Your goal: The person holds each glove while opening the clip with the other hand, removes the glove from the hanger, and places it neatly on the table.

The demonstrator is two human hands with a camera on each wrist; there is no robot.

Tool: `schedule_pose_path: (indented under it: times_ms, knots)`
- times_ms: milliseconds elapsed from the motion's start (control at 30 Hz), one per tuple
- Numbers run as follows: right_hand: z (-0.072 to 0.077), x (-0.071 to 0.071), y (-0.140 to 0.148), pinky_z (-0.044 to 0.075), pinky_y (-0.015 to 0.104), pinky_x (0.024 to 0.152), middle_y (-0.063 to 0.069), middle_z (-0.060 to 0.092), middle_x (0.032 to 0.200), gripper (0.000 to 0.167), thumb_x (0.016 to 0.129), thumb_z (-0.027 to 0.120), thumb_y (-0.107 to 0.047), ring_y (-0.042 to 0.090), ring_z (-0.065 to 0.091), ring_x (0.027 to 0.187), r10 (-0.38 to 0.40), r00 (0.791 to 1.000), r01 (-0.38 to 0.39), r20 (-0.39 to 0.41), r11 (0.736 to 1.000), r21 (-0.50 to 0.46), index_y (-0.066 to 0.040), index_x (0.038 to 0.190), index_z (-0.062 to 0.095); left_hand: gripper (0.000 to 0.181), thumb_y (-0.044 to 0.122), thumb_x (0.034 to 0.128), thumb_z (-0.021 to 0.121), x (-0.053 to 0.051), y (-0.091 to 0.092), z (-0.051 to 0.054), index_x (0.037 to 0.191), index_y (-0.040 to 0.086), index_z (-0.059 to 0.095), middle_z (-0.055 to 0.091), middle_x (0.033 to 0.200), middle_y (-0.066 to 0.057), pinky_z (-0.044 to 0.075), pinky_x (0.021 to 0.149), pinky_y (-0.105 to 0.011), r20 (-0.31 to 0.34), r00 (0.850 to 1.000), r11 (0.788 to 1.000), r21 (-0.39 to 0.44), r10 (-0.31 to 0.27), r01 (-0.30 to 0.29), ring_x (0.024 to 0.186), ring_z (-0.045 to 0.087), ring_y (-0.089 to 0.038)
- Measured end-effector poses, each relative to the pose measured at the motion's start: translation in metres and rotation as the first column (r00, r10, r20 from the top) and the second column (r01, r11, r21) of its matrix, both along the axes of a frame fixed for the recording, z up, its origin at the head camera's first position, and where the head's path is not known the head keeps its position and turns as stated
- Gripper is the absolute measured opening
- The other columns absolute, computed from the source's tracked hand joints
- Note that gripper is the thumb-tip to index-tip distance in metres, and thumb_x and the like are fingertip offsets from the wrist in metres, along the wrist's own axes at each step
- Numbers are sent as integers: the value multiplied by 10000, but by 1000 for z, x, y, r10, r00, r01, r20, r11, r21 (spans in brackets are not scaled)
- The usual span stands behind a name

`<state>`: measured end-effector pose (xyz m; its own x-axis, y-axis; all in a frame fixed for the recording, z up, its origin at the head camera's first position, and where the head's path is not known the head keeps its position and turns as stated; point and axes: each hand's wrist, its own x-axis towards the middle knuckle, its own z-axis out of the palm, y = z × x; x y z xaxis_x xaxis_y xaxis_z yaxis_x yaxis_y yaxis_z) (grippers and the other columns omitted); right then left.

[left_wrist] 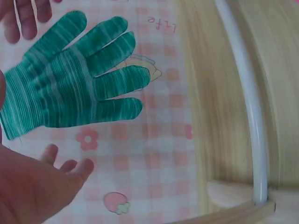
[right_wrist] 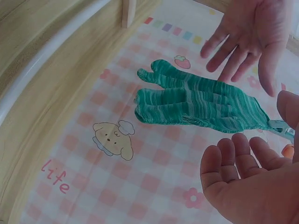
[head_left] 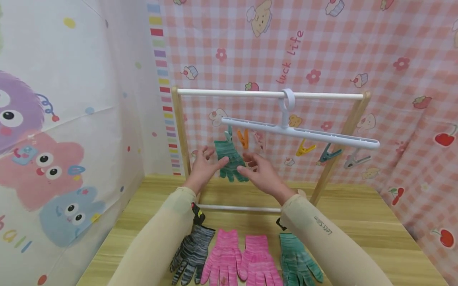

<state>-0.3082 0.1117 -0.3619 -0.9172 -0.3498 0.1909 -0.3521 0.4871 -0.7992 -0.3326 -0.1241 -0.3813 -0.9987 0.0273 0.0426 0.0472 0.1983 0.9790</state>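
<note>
A green striped knit glove point(head_left: 230, 159) hangs fingers-down from a pale teal clothespin point(head_left: 228, 136) at the left end of a white clip hanger point(head_left: 322, 136). My left hand point(head_left: 204, 169) is on the glove's left, its fingers spread and relaxed. On the other side is my right hand point(head_left: 264, 174), fingers loosely bent and thumb near the glove's lower edge. Both wrist views show gaps between the hands and the glove point(left_wrist: 70, 88). In the right wrist view, the clothespin point(right_wrist: 280, 127) grips the glove's cuff.
The hanger hooks over the white top bar point(head_left: 229, 92) of a wooden-sided rack. More clothespins, including an orange one point(head_left: 243, 139) and a yellow one point(head_left: 305, 148), hang along it. On the table lie a grey-black glove point(head_left: 193, 252), two pink gloves point(head_left: 225, 254) and another green glove point(head_left: 297, 258).
</note>
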Motion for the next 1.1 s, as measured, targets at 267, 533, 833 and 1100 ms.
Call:
schedule_pose_path:
  times_ms: [267, 533, 833, 1100]
  knots:
    - [-2, -3, 1, 534, 556, 1093, 118, 563, 1558, 610, 1070, 662, -390, 372, 565, 1388, -9, 1000, 9, 7, 1000, -11, -115, 1584, 483, 953, 342, 977, 809, -15, 3, -3, 1696, 120, 225, 404, 1715, -109, 283, 1319, -527, 37, 999, 988, 152, -9, 3, 1629, 302, -317]
    - [3, -3, 2, 514, 571, 1115, 129, 563, 1534, 635, 1065, 664, -424, 380, 578, 1374, -26, 1000, 26, -18, 1000, 2, -126, 1593, 474, 473, 382, 987, 792, -8, 8, -3, 1373, 132, 683, 704, 1271, -49, 423, 1218, -514, 6, 999, 997, 73, -38, 37, 1309, 601, -257]
    - [11, -4, -5, 512, 580, 1118, 128, 571, 1533, 640, 1047, 663, -502, 369, 556, 1414, -48, 999, 48, -19, 998, 37, -108, 1527, 508, 324, 318, 1029, 742, 13, 8, -12, 1275, 107, 762, 813, 1192, -36, 492, 1172, -455, -85, 995, 987, 152, -43, 56, 1133, 726, -116]
    - [12, -4, -16, 526, 560, 1107, 120, 599, 1509, 710, 1037, 647, -566, 352, 577, 1390, -17, 1000, 17, -13, 1000, 20, -139, 1579, 476, 287, 251, 1027, 748, 36, 8, -13, 1231, 50, 769, 828, 1122, -87, 582, 1028, -374, -117, 993, 993, 120, -8, 22, 952, 755, -50]
